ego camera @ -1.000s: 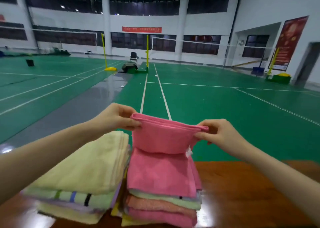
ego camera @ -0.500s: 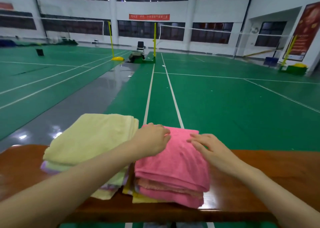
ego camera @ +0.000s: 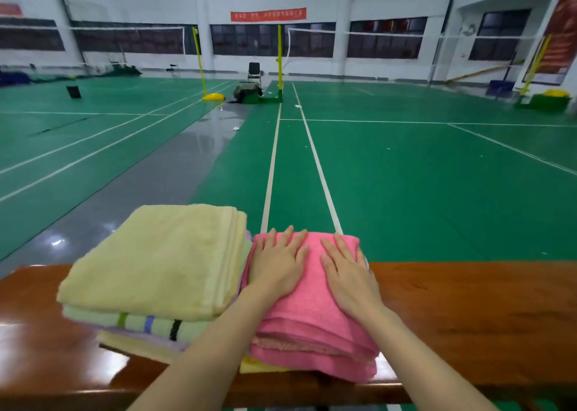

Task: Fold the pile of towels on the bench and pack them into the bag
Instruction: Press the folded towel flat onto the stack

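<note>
Pink towel (ego camera: 312,313) tops the right-hand stack on the counter (ego camera: 468,301), left hand (ego camera: 276,263) and right hand (ego camera: 346,273) pressing flat on it, fingers straight, side by side. Smooth evenly outward, I'd say, without shoving the stack; no bag in view.

Bench (ego camera: 468,310) cut off at both sides, red banner (ego camera: 268,14) lettering too small to read, lower towels (ego camera: 312,346) mostly covered

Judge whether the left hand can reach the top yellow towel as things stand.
Probably yes: the left hand lies flat and empty on the pink towel; the yellow towel sits uncovered beside it.
</note>
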A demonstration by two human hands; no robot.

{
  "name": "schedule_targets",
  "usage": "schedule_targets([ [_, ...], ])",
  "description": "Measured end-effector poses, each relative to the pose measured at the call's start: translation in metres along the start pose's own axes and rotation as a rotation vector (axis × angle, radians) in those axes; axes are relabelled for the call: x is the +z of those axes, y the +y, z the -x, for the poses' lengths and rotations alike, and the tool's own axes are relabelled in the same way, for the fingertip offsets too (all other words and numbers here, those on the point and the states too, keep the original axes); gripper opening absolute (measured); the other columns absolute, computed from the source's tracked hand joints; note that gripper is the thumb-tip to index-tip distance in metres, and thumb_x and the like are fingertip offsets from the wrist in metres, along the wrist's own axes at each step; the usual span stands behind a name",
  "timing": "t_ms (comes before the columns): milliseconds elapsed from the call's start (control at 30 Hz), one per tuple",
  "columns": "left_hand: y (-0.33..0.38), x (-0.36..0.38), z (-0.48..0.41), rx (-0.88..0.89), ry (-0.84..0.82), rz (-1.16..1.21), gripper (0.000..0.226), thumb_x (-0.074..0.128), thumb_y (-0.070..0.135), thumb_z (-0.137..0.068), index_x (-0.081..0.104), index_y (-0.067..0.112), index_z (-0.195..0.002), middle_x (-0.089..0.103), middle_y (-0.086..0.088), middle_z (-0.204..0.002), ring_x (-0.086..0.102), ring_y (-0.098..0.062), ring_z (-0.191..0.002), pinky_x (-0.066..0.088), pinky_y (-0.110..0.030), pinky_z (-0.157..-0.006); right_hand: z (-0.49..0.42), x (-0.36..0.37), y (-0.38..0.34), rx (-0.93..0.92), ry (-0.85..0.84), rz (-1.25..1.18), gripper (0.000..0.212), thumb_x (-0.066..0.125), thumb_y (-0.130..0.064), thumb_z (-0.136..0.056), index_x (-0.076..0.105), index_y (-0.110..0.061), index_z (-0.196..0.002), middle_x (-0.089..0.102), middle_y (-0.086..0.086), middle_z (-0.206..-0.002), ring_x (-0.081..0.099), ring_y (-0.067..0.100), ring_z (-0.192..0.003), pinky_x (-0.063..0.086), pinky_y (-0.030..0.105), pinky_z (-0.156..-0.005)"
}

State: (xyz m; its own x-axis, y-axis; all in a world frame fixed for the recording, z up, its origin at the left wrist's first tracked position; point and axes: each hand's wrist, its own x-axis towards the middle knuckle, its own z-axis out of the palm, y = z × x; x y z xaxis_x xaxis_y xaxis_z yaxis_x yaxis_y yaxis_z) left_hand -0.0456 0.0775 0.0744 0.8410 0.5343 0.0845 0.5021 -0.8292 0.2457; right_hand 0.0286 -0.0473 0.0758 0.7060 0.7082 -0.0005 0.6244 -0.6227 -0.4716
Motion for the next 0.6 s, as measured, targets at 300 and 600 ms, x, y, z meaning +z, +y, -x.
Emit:
schedule_targets([
  [300, 0.0022, 0.0003, 0.0017, -0.003, -0.003, -0.004, 0.049, 0.013, 0.045, -0.100, 0.013, 0.035, -0.149, 0.012, 0.003, -0.158, 0.006, -0.025, -0.145, 0.002, -0.043, -0.118, 0.0014, 0.0004, 0.0024, 0.005, 0.010, -0.032, 0.047, 0.018, -0.043, -0.101, 0.016, -0.038, -0.147, 0.001, -0.015, -0.157, -0.004, 0.022, -0.145, 0.010, 0.048, -0.117],
  [600, 0.0059, -0.0010, 0.0037, 0.000, -0.009, 0.004, 0.050, 0.012, 0.046, -0.100, 0.014, 0.034, -0.149, 0.014, 0.003, -0.158, 0.006, -0.024, -0.145, -0.001, -0.042, -0.118, 0.0009, 0.0005, 0.0048, -0.007, 0.024, -0.042, 0.047, 0.019, -0.044, -0.101, 0.016, -0.038, -0.147, 0.002, -0.015, -0.157, -0.002, 0.023, -0.145, 0.011, 0.049, -0.116],
])
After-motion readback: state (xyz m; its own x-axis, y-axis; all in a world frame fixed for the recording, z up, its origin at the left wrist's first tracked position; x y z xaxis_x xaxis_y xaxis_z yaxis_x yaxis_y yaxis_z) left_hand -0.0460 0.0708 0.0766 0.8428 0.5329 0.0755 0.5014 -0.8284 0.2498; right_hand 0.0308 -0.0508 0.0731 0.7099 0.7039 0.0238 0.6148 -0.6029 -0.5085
